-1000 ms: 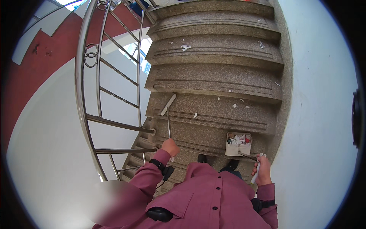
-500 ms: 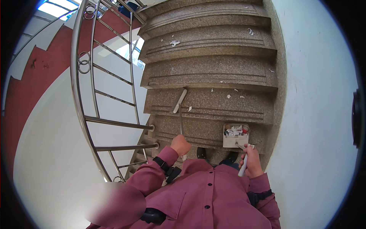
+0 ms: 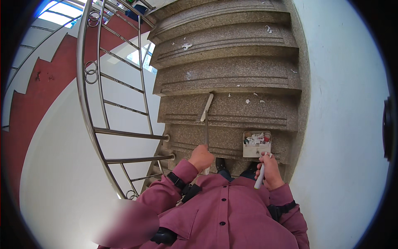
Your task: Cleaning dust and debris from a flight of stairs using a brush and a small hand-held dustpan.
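Note:
My left hand [image 3: 201,158] is closed around the thin handle of a broom [image 3: 207,106]. Its pale, narrow head rests slantwise on the step ahead, with dark bristles along its left side. On the right, my right hand [image 3: 270,172] grips the light grey handle of a dustpan [image 3: 251,152]. The boxy, off-white pan stands on the nearer step and holds crumpled white paper bits and something red. Small white scraps [image 3: 248,101] lie right of the broom head on the same step.
A stone staircase [image 3: 232,70] rises ahead, with more paper scraps [image 3: 187,46] on higher steps. Metal railing [image 3: 126,132] runs along the left, and a white wall [image 3: 348,103] bounds the right. My feet [image 3: 222,164] are just below the dustpan's step.
The broom head has shifted right and slightly up the step, my left hand moving right with it. A scrap beside the broom no longer shows. The dustpan stays nearly in place.

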The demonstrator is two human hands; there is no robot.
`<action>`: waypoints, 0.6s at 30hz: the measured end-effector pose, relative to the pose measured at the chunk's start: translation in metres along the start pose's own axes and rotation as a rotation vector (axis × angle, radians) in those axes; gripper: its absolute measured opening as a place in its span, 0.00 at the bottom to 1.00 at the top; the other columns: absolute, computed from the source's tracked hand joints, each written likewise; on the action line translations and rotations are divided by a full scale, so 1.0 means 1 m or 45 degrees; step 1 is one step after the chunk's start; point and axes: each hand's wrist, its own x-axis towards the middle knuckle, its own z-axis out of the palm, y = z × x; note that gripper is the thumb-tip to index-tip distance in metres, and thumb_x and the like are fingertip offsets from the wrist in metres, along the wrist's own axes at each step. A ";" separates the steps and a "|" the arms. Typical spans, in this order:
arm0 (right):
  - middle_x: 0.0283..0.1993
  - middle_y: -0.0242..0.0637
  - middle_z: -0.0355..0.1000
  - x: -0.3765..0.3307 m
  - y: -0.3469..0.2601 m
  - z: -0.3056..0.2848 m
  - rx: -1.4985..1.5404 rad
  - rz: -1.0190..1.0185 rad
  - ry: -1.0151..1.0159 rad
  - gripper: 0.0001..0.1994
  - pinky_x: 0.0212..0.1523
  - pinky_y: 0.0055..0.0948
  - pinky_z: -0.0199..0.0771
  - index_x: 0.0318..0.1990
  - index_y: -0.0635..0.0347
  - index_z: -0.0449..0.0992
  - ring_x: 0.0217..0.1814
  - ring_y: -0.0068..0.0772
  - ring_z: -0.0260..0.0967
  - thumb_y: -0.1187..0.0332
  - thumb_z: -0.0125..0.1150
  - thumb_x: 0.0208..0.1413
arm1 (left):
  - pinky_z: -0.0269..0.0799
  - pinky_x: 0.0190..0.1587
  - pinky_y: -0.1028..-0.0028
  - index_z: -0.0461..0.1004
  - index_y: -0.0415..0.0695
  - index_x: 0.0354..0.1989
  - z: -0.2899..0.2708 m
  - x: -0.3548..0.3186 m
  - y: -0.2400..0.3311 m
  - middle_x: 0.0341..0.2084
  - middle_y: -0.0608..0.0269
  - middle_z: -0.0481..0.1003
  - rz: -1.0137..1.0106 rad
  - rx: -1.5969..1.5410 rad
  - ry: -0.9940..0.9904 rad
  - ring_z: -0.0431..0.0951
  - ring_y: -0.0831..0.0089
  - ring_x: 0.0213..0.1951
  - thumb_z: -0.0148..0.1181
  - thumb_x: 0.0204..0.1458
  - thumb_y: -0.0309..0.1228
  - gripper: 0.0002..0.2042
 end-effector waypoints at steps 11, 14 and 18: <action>0.28 0.34 0.66 0.001 -0.004 0.001 0.000 0.024 0.015 0.20 0.19 0.36 0.73 0.58 0.51 0.63 0.18 0.29 0.65 0.62 0.51 0.57 | 0.66 0.18 0.71 0.74 0.34 0.41 -0.099 -0.068 -0.038 0.17 0.67 0.69 0.035 -0.073 0.070 0.71 0.76 0.17 0.57 0.48 0.21 0.11; 0.28 0.34 0.66 -0.001 -0.005 0.004 -0.005 0.030 0.012 0.21 0.19 0.36 0.73 0.58 0.51 0.62 0.19 0.29 0.65 0.63 0.51 0.58 | 0.67 0.20 0.69 0.76 0.33 0.43 -0.129 -0.064 -0.057 0.17 0.61 0.71 -0.114 -0.080 0.007 0.73 0.72 0.18 0.56 0.48 0.23 0.13; 0.28 0.34 0.66 -0.001 -0.002 0.001 0.005 0.034 0.010 0.22 0.19 0.36 0.73 0.60 0.51 0.62 0.19 0.29 0.65 0.63 0.51 0.58 | 0.68 0.20 0.65 0.75 0.31 0.38 -0.147 -0.037 -0.057 0.17 0.55 0.73 -0.311 -0.098 -0.022 0.74 0.67 0.16 0.57 0.48 0.24 0.11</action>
